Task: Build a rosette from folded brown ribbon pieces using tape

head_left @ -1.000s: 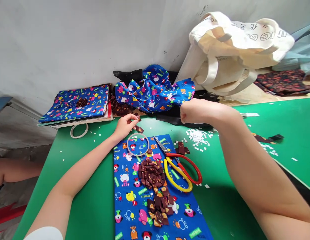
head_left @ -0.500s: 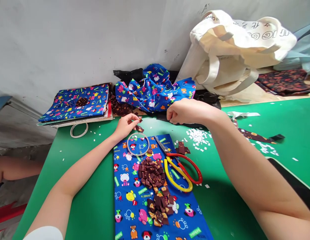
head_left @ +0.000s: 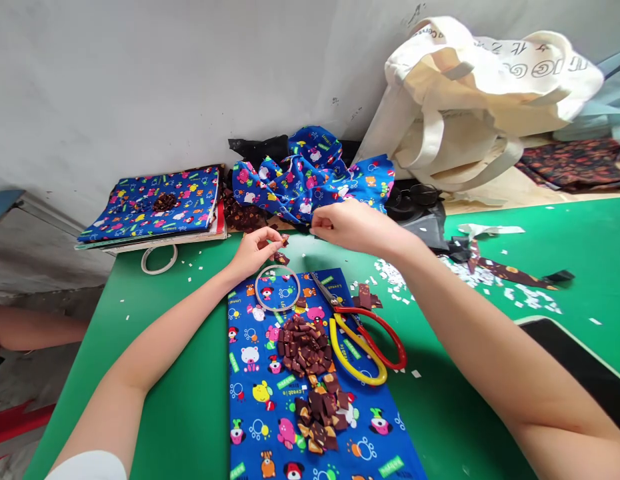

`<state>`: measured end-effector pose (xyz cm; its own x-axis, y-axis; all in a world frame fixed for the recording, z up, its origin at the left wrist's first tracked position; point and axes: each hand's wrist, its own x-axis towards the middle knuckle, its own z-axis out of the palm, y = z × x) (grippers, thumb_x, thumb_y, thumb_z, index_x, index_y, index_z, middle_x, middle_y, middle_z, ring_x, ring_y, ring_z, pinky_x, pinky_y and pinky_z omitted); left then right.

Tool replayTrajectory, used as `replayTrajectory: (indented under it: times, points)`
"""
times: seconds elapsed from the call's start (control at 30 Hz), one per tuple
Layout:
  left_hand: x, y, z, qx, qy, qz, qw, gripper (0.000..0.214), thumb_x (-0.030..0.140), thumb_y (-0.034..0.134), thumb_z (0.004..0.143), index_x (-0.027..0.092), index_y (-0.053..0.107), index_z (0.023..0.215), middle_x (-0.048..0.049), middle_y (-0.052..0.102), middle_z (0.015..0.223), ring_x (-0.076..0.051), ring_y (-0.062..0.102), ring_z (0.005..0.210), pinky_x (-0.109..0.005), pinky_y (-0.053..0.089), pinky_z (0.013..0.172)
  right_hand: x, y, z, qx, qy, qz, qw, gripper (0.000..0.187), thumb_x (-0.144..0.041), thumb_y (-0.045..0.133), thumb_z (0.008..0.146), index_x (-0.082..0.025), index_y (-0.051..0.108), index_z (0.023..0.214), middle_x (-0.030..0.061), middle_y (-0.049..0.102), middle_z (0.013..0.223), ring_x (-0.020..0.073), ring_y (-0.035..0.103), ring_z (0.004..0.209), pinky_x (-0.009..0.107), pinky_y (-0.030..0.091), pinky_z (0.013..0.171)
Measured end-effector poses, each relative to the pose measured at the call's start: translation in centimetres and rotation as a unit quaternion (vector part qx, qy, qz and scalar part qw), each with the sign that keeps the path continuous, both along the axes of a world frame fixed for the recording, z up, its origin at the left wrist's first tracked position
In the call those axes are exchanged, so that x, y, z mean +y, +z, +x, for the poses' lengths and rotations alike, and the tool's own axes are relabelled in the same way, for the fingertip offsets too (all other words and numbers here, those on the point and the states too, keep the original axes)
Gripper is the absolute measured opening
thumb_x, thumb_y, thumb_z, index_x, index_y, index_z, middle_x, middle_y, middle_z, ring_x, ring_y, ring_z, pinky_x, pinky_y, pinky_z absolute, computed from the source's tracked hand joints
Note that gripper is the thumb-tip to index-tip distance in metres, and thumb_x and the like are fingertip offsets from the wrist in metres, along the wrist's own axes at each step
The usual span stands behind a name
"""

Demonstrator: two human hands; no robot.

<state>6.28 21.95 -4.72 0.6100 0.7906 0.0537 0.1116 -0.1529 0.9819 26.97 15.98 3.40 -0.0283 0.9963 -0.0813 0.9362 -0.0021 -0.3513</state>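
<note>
My left hand (head_left: 254, 249) pinches a small brown fabric piece (head_left: 280, 257) just above a clear ring (head_left: 277, 288). Close beside it on the right, my right hand (head_left: 346, 225) has its fingers pinched together; what they hold is too small to make out. Both hands hover at the far end of a blue cartoon-print cloth (head_left: 310, 393) spread on the green table (head_left: 180, 373). Two heaps of brown fabric pieces (head_left: 310, 373) lie on the cloth. Scissors with red and yellow handles (head_left: 360, 337) rest at its right edge.
Crumpled blue print fabric (head_left: 310, 177) and a folded blue stack (head_left: 155, 207) lie by the wall, with a white ring (head_left: 159, 260) near the stack. A cream tote bag (head_left: 480, 100) stands at the back right. White paper scraps (head_left: 395, 273) and a dark tablet (head_left: 580, 363) sit at right.
My right hand has moved left across the table toward my left hand. The left hand has stayed in place, still pinching the brown piece.
</note>
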Motion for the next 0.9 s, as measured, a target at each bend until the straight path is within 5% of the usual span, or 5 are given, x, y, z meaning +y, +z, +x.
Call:
replayTrajectory:
  times: [0.13,0.33,0.57,0.7,0.9]
  points:
    - [-0.1,0.1,0.1,-0.013,-0.007,-0.003,1.000,0.034,0.045,0.070,0.074,0.015,0.057,0.078,0.0021,0.059,0.074,-0.004,0.049,0.056,-0.019,0.043,0.053,0.5,-1.9,-2.3,0.257,-0.050,0.026,0.965,0.017,-0.021,0.053,0.086,-0.017,0.061,0.071,0.0031,0.065,0.066,0.0125,0.056,0.060,0.025,0.038,0.059]
    - [0.0,0.0,0.1,-0.031,0.001,-0.005,1.000,0.034,0.046,0.069,0.074,0.015,0.054,0.078,0.0023,0.055,0.076,-0.005,0.050,0.059,-0.017,0.043,0.052,0.9,-5.5,-4.8,0.416,-0.115,0.028,0.901,0.011,-0.025,0.047,0.087,-0.019,0.055,0.088,0.0029,0.064,0.080,0.0117,0.060,0.062,0.022,0.048,0.051]
    - [-0.1,0.3,0.1,-0.030,0.009,-0.010,0.999,0.038,0.049,0.071,0.073,0.016,0.053,0.078,0.0015,0.056,0.078,-0.006,0.050,0.062,-0.016,0.041,0.050,1.5,-7.6,-5.5,0.554,-0.094,0.015,0.827,0.016,-0.032,0.051,0.079,-0.018,0.052,0.073,-0.0014,0.055,0.063,0.0075,0.052,0.052,0.021,0.048,0.050]
    - [-0.1,0.3,0.1,-0.028,0.012,-0.015,0.999,0.039,0.051,0.070,0.074,0.016,0.053,0.078,0.0021,0.056,0.075,-0.005,0.050,0.060,-0.017,0.042,0.050,1.6,-8.2,-5.3,0.572,-0.081,0.051,0.815,0.024,-0.042,0.057,0.073,-0.019,0.053,0.072,-0.0040,0.053,0.056,0.0074,0.049,0.048,0.022,0.045,0.049]
    - [-0.1,0.4,0.2,-0.023,0.015,-0.018,0.999,0.041,0.052,0.073,0.072,0.016,0.054,0.076,0.0022,0.058,0.074,-0.005,0.051,0.060,-0.017,0.043,0.051,1.5,-8.7,-5.2,0.537,-0.075,0.094,0.835,0.027,-0.044,0.060,0.072,-0.018,0.058,0.073,-0.0041,0.056,0.056,0.0076,0.050,0.047,0.023,0.042,0.050]
